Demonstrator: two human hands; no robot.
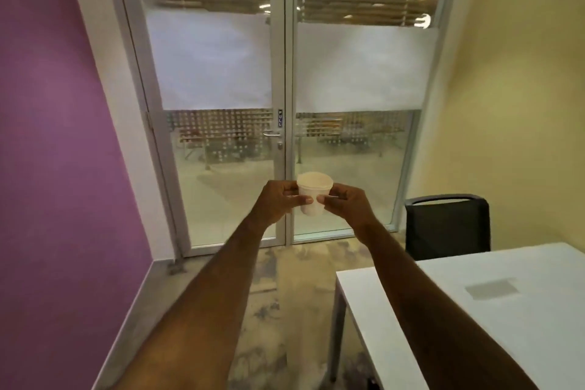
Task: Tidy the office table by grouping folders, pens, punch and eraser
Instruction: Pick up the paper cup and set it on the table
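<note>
white table (512, 320) rt, glass doors (285, 123) ahead, purple wall (53, 136) lt.

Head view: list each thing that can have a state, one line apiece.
White cup: upright, held in the air between both hands.
Left hand: fingers curled round the cup.
Right hand: pinching the cup's side.
Glass door: closed.
Black chair: unoccupied, beside the white table.

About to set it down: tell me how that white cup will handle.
The white cup, held by left hand and right hand, is probably light and crushable: thin walls. Its narrow base may tip easily on the table.
</note>
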